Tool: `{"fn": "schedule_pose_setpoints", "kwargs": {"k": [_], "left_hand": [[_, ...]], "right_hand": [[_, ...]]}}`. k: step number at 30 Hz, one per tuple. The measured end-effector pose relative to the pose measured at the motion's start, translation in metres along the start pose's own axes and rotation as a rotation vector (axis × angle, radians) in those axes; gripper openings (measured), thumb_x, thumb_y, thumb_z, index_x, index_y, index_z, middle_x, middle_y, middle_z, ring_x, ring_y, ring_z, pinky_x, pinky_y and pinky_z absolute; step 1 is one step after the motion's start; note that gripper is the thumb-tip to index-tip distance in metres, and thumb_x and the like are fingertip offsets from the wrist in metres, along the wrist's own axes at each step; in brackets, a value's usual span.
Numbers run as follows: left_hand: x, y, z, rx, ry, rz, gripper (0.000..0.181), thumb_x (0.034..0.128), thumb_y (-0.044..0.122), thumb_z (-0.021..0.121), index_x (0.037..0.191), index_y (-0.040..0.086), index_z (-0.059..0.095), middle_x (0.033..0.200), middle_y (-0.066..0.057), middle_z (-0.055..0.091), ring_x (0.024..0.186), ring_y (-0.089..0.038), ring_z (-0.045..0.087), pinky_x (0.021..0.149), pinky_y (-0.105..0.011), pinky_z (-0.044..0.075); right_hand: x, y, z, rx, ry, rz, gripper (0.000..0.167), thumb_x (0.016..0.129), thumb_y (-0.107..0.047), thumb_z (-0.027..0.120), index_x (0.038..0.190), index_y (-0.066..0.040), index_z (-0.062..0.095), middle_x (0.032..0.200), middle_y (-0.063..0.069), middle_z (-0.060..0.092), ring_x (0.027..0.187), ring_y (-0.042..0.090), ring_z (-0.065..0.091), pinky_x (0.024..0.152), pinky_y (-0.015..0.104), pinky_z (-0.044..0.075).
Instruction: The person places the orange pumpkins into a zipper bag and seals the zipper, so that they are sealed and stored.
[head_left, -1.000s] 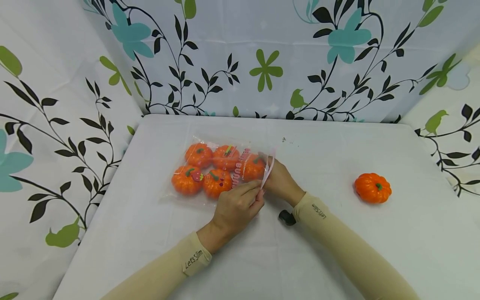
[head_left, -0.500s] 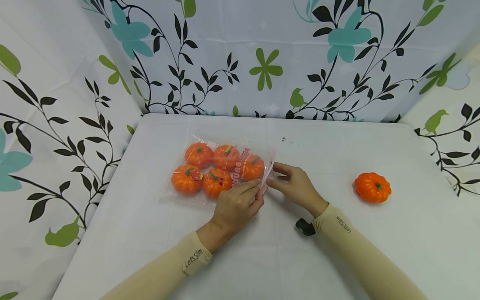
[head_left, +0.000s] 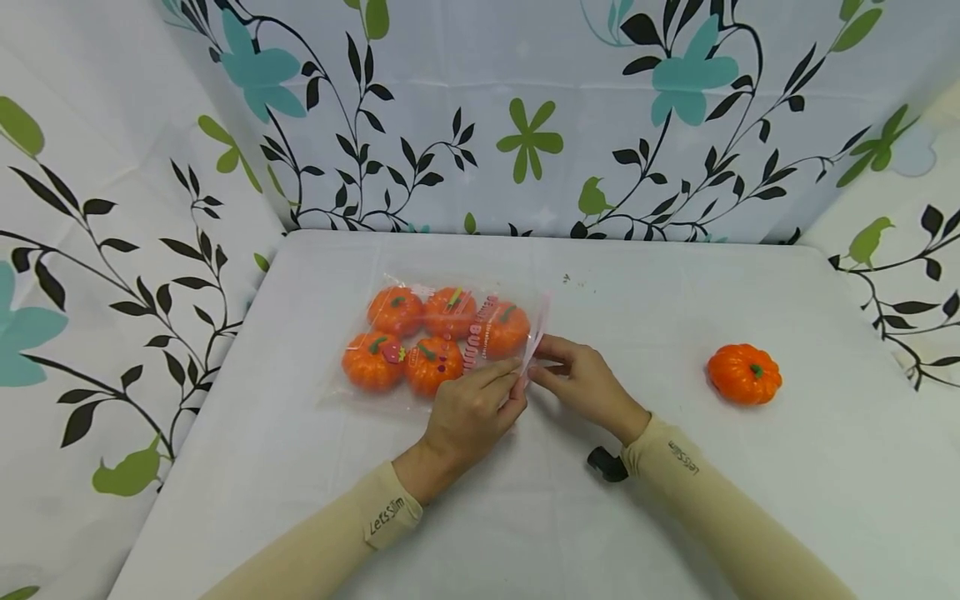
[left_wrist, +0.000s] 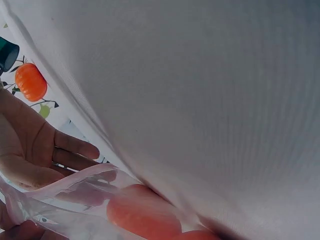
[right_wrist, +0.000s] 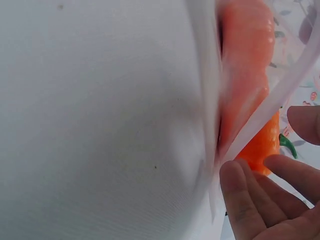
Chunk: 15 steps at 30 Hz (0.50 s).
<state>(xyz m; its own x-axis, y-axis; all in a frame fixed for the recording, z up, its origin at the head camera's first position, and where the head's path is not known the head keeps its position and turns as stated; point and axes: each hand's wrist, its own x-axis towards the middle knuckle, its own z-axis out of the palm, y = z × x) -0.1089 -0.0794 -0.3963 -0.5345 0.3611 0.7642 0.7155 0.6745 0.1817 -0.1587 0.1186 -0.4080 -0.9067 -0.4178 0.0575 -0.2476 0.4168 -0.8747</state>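
Observation:
A clear zip bag (head_left: 476, 337) with pink print and a pink edge lies on the table, holding several orange toy pumpkins (head_left: 395, 312). My left hand (head_left: 471, 412) pinches the near corner of its mouth, at the bag's right end. At that same mouth is my right hand (head_left: 588, 385), with thumb and fingers spread apart beside the pink edge (right_wrist: 280, 97). Seen from the left wrist, the right palm (left_wrist: 30, 142) faces the bag and its fingers are fairly straight. Whether its fingertips touch the plastic is unclear.
One loose orange pumpkin (head_left: 745, 375) with a green stem sits on the white table (head_left: 750, 483), to the right of the right arm. A small black device (head_left: 606, 464) is worn at the right wrist. Leaf-patterned cloth (head_left: 450, 100) hangs behind and at both sides.
My right hand has drawn back to the right out of the bag's mouth, leaving a pumpkin inside, and now hovers at the edge. My left hand keeps its hold.

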Motion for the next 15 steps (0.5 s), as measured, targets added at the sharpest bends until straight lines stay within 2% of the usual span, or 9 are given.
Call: {"fn": "schedule_pose_setpoints", "kwargs": {"k": [7,15], "left_hand": [[0.000,-0.001,0.001,0.005,0.007,0.025,0.013,0.0798,0.008,0.080,0.091,0.001,0.080,0.099,-0.008,0.077,0.091,-0.019,0.075,0.073,-0.028,0.060],[0.002,0.000,0.000,0.009,0.008,0.023,0.010,0.0798,0.008,0.079,0.088,0.002,0.080,0.099,-0.007,0.077,0.091,-0.018,0.075,0.073,-0.028,0.060]], "right_hand": [[0.007,-0.002,0.001,-0.033,-0.019,-0.008,0.052,0.100,-0.019,0.063,0.150,-0.013,0.050,0.148,0.006,0.053,0.129,0.025,0.055,0.096,0.045,0.054],[0.013,-0.002,0.000,-0.047,-0.035,-0.006,0.053,0.102,-0.017,0.058,0.154,-0.016,0.044,0.154,0.003,0.045,0.131,0.030,0.054,0.101,0.050,0.050]]}}
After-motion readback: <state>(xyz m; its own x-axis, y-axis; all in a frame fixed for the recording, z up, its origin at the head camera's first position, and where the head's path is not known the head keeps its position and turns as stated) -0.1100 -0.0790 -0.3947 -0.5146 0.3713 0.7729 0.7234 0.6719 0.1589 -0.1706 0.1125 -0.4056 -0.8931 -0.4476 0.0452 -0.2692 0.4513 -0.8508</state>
